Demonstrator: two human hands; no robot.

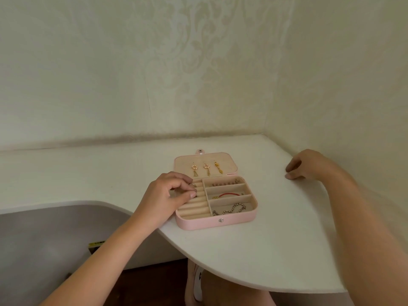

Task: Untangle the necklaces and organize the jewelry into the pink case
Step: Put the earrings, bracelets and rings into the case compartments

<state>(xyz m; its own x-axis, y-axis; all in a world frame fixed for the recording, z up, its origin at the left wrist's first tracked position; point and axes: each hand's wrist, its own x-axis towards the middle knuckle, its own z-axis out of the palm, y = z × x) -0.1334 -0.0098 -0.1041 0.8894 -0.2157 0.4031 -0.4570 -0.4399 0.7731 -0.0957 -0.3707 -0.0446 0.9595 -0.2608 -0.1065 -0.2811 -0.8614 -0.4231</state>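
White table (pixel 254 250) held the pink case (pixel 198 225), lid open.
Left hand (pixel 167 195) pinched a ring (pixel 192 185) over the case's ring rolls; right hand (pixel 306 165) rested on the table, fingers loosely curled, holding nothing. Three earrings (pixel 206 168) hung in the lid; a red bracelet (pixel 229 193) and silver chain (pixel 229 208) lay in right-side compartments.

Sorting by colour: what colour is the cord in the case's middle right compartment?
The cord is red, clearest in the head view.

The left hand (pixel 170 193) hides the upper part of the case's (pixel 198 225) ring slots (pixel 194 209) and part of the ring (pixel 192 185) it pinches; the studs (pixel 225 184) are too small to make out; the counter (pixel 66 173) runs off the left edge
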